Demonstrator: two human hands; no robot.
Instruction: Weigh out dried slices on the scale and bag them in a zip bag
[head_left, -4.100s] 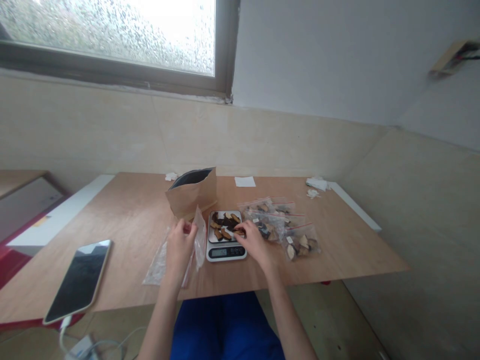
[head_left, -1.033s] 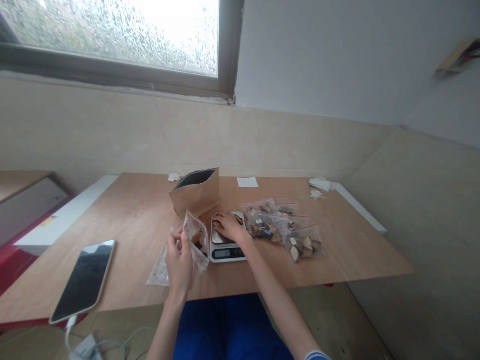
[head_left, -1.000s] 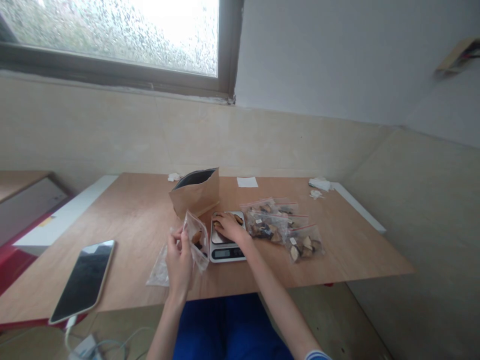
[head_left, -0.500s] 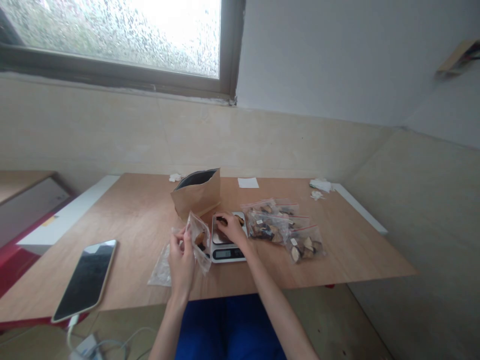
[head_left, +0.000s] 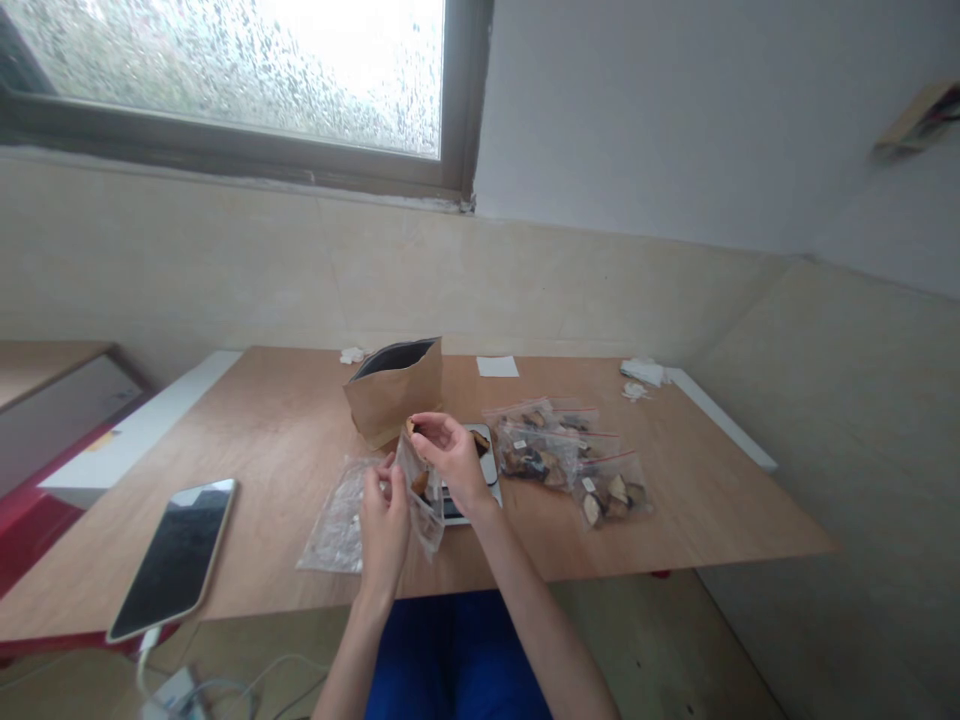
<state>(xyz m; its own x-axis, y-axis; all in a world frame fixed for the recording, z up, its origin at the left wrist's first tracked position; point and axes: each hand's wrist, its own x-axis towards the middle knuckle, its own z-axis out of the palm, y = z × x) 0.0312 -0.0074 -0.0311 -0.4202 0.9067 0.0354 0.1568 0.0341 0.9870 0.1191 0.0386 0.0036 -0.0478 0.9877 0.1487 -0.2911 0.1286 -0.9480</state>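
My left hand point(head_left: 385, 510) is closed on the edge of a clear plastic bag point(head_left: 429, 520), which has a few brown dried pieces inside. Just above the bag's mouth, my right hand point(head_left: 450, 455) pinches a dark brown dried piece point(head_left: 412, 427), perhaps a mushroom slice. Partly behind the bag and my right hand is a small white kitchen scale point(head_left: 491, 470). Another dried piece point(head_left: 480, 442) rests on its plate. Flat on the table, left of my left hand, lie more clear plastic bags point(head_left: 337, 525).
A brown paper pouch point(head_left: 394, 395) stands open behind the scale. Several filled zip bags point(head_left: 611, 495) lie to the right. On the left is a phone point(head_left: 176, 555) with a cable. A white paper point(head_left: 497, 367) and crumpled tissues point(head_left: 643, 372) lie along the back.
My right hand has lifted a dried piece off the scale and brought it left to the bag's mouth. My left hand and the bag have shifted slightly right, covering part of the scale.
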